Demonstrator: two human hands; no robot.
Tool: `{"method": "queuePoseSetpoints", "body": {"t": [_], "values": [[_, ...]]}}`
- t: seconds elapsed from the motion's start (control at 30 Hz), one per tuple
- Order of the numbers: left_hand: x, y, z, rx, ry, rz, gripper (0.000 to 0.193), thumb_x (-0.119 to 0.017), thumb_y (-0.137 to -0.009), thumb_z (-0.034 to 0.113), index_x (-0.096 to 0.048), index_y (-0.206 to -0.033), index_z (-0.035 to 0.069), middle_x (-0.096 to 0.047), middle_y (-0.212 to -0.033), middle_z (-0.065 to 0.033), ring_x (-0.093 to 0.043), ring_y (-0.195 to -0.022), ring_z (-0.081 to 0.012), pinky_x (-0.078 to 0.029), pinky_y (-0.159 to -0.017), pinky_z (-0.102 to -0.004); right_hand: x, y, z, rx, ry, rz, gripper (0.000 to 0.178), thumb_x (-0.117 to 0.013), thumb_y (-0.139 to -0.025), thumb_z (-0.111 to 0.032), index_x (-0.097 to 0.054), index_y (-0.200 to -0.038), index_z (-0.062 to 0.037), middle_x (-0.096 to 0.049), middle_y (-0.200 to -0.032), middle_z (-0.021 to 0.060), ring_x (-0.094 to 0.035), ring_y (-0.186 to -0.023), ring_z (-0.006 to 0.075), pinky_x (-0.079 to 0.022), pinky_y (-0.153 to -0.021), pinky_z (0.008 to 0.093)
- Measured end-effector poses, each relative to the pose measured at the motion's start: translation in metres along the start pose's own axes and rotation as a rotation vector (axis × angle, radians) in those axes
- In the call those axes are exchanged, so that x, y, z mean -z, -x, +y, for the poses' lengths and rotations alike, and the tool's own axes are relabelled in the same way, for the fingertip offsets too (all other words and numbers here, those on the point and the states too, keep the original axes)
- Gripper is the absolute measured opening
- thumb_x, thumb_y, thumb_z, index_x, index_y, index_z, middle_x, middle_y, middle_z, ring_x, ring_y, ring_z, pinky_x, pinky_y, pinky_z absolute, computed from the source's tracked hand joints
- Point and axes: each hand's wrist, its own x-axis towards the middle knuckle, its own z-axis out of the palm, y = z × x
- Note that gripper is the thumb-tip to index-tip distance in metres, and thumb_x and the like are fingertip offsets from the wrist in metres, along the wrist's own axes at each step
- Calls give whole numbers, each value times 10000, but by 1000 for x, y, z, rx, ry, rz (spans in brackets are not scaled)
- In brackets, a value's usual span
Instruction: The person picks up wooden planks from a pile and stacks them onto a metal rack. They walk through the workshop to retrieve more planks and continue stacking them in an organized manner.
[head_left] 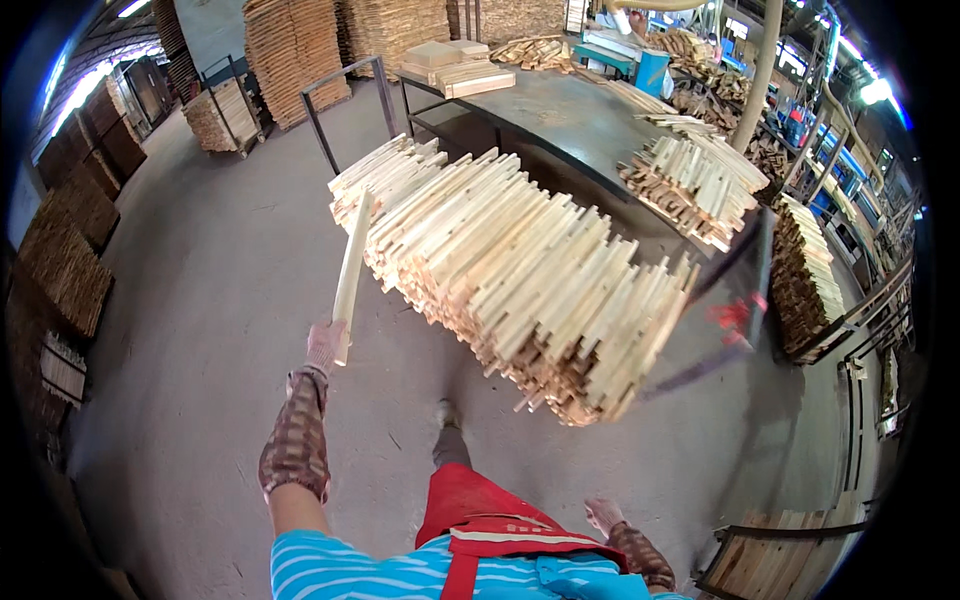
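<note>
Shirt [390,572] lowest; left hand [323,345], fingers clamped on a slat [352,265], should grip firmly, tip clear of the pile [510,250]; right hand [604,515], finger state unclear

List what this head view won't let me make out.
All in the head view:
- Right hand: fingers too small to tell their pose.
- Wood stack: lower strips hidden under upper ones.
- Red item at right: blurred, kind unclear.
- Slatted panel: cut off by the lower edge.

Looks like a woodworking workshop, judging by the piled wooden slats [520,260], tall lumber stacks [292,62] and bare floor [200,330].
</note>
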Motion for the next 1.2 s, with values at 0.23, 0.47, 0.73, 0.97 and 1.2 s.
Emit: {"method": "queuePoseSetpoints", "body": {"t": [0.23,0.47,0.73,0.97,1.2], "values": [[-71,-292,65,-84,-400,-204,379,-608,-924,272,-685,-1243,81,-662,-806,-42,-648,-719,-151,-544,-703,-326,70,-26,-99,-876,-618,-225,280,-637,-868,-298,-702,-949,-39,-703,-1004,184,-674,-947,368,-534,-849,472],[-130,-482,75,-271,-536,-351,627,-644,-890,352,-560,-1431,48,-616,-1404,-178,-585,-1294,-295,-438,-1087,-378,123,-103,-154,-1327,-1085,-182,312,-639,-932,-311,-724,-1048,-34,-729,-1056,152,-688,-943,250,-547,-835,389],[-174,-571,22,-108,-684,-677,580,-651,-866,456,-648,-1304,76,-623,-1372,-185,-590,-1259,-347,-462,-1051,-419,224,-201,-215,-1619,-1335,-48,308,-619,-944,-219,-710,-1115,21,-736,-1020,118,-687,-884,201,-565,-777,322],[-219,-563,9,-636,-791,-555,312,-569,-938,315,-693,-1139,111,-664,-1200,-205,-628,-1131,-415,-520,-945,-508,214,-197,-210,-871,-910,-212,121,-623,-942,-160,-669,-962,-49,-661,-851,77,-694,-817,199,-570,-718,319],[-261,-538,84,-661,-1478,-642,318,-563,-953,318,-682,-1179,127,-637,-1273,-218,-634,-1152,-367,-539,-922,-477,220,-196,-199,-934,-841,-14,256,-561,-932,-225,-693,-1123,-117,-705,-1010,121,-681,-986,346,-550,-884,430]]}}
